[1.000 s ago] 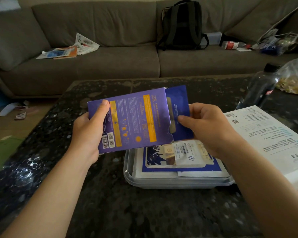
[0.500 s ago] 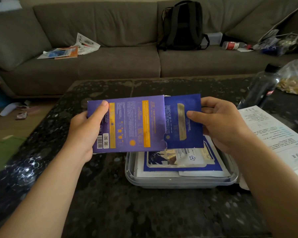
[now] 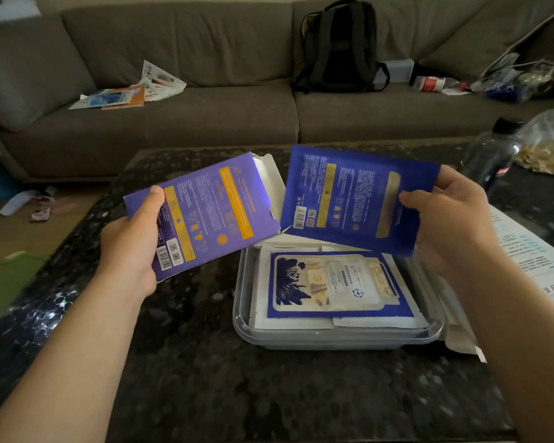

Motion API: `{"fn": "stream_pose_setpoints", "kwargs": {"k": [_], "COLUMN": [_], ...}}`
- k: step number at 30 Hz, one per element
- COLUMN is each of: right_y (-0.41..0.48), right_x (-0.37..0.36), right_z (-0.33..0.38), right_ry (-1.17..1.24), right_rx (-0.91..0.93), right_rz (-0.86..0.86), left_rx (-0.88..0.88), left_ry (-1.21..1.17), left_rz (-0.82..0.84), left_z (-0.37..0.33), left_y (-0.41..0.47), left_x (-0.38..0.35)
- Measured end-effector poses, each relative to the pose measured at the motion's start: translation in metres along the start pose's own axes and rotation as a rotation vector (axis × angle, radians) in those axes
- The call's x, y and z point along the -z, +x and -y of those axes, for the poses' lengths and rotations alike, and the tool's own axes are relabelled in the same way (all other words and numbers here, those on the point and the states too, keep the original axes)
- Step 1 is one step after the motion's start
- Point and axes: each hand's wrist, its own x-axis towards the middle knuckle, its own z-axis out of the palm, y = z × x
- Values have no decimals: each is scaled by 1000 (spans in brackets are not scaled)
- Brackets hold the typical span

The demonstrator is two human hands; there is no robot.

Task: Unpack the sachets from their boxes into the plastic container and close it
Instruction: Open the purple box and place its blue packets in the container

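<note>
Fingers (image 3: 147, 204): left hand (image 3: 128, 247) grips box (image 3: 205, 212), right hand (image 3: 451, 219) pinches sachet (image 3: 359, 196); container (image 3: 333, 335) holds sachets (image 3: 336, 282).

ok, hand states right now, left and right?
Left hand: grips the purple box.
Right hand: holds the blue sachet, clear of the box.

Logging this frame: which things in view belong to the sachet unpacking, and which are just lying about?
In the job: purple box, held by the left hand; blue sachet, held by the right hand; plastic container, open, with sachets stacked inside.
Lying about: backpack, papers and a labelled bottle on the sofa; dark bottle, plastic bag and printed sheet on the table.
</note>
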Motion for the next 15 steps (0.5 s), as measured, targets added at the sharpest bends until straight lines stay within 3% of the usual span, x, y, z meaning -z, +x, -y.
{"fn": "stream_pose_setpoints", "kwargs": {"k": [6,10,13,15], "right_y": [-1,-5,-8,-10], "right_x": [5,6,6,10], "right_z": [-3,-9,-13,-12], "right_ry": [33,-116,-219,-421], "right_rx": [38,102,159,169], "right_rz": [39,89,241,387], "left_rx": [71,110,123,123], "left_ry": [-86,-117,-102,-84], "left_rz": [-65,-44,3,57], "left_z": [-1,1,2,4], "left_y": [5,9,8,7], "left_x": [4,7,4,1]}}
